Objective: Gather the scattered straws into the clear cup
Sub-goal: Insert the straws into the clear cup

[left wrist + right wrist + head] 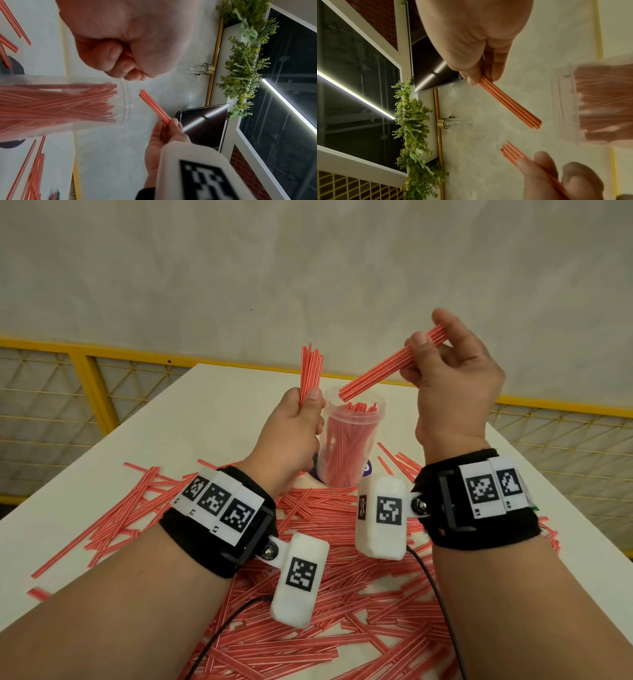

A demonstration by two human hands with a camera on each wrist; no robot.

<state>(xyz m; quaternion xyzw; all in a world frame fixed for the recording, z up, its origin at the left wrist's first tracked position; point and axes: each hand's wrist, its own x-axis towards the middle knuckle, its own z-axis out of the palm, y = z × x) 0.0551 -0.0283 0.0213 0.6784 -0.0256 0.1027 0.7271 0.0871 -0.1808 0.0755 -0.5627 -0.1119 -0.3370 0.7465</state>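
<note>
A clear cup (349, 440) (125, 100) (565, 102), packed with red straws, stands upright on the white table (212, 405). My left hand (301, 422) (120, 56) grips an upright bundle of red straws (310, 374) just left of the cup. My right hand (455, 371) (481, 65) pinches a second straw bundle (394, 368) (510, 104) (154, 106), slanted down with its lower end just above the cup's mouth. Many loose straws (325, 594) lie scattered on the table near me.
A yellow wire-mesh fence (68, 398) borders the table's far and side edges, with a pale wall behind. Black cables (435, 594) from the wrist cameras trail over the straw pile. A dark round mat (366, 469) lies under the cup.
</note>
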